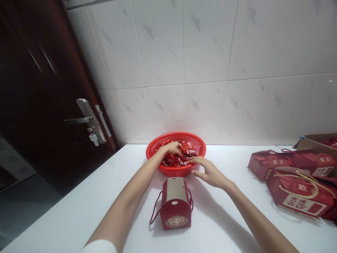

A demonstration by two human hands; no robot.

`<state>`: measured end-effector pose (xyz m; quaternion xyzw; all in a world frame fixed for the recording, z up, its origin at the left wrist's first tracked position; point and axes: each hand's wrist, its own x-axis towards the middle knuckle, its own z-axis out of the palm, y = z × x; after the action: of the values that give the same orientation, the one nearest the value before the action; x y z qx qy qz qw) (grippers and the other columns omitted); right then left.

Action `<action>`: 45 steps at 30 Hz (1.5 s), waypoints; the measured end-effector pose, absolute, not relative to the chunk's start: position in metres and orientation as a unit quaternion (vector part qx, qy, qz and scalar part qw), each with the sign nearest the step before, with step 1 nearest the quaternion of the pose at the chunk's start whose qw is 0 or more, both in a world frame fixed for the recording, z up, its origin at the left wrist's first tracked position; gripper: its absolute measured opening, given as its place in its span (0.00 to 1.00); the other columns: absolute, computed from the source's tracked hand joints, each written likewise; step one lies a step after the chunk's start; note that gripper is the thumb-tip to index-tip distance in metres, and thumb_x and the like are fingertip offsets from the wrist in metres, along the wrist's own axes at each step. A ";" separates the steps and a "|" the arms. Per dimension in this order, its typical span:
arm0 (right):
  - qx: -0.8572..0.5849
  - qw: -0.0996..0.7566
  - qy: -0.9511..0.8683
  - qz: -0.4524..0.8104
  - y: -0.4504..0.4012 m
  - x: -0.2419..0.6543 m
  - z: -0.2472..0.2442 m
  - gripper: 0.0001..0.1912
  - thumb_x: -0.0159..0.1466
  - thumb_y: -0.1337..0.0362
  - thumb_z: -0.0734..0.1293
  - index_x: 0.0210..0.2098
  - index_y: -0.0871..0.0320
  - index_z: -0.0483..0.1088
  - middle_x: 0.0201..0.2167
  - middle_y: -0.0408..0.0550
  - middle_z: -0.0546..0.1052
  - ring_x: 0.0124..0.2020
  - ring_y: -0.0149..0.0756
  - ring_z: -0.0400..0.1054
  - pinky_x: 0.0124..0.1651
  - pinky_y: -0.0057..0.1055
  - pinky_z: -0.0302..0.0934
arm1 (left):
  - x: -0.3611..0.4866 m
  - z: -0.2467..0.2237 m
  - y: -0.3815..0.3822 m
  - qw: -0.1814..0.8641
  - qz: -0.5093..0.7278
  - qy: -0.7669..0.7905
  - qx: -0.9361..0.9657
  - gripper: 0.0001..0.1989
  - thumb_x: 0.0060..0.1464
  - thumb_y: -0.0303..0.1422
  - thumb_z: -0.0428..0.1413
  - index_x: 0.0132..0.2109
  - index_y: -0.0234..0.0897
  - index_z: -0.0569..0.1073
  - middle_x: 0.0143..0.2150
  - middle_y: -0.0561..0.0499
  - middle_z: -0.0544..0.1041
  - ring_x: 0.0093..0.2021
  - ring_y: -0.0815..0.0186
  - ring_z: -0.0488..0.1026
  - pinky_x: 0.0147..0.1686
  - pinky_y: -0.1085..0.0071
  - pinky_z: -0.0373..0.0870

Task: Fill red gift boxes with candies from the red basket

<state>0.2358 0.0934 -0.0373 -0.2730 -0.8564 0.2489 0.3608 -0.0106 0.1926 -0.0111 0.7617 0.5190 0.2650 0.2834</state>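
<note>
Your left hand [173, 148] is closed on red candy packets [184, 154] inside the red basket [155, 146]; your right hand [210, 173] rests open at its rim. Packets could spill onto the bench [226, 218] beside the gift box [176, 202] if you overfill your grip.

White table [79, 211], red basket [176, 170], small red gift box [176, 203], pile of gift boxes [297, 179], cardboard carton [316, 140]

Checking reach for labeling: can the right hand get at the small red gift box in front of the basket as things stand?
Probably yes. The right hand rests open at the red basket's near rim, just beyond the gift box, with bare table between them. The left hand is in the basket among the candy packets, out of the way.
</note>
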 end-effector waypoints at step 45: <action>-0.341 0.592 -0.520 0.512 0.121 0.169 -0.011 0.21 0.46 0.49 0.74 0.31 0.57 0.75 0.30 0.48 0.79 0.35 0.41 0.73 0.37 0.35 0.69 | -0.008 -0.007 0.123 0.416 0.464 0.433 0.651 0.25 0.46 0.42 0.66 0.49 0.35 0.73 0.44 0.46 0.79 0.44 0.59 0.76 0.47 0.64 0.71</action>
<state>0.1695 0.1215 -0.0114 -0.3409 -0.5199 0.5124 0.5924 -0.0079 0.1228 -0.0070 0.6511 0.4332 0.4644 0.4157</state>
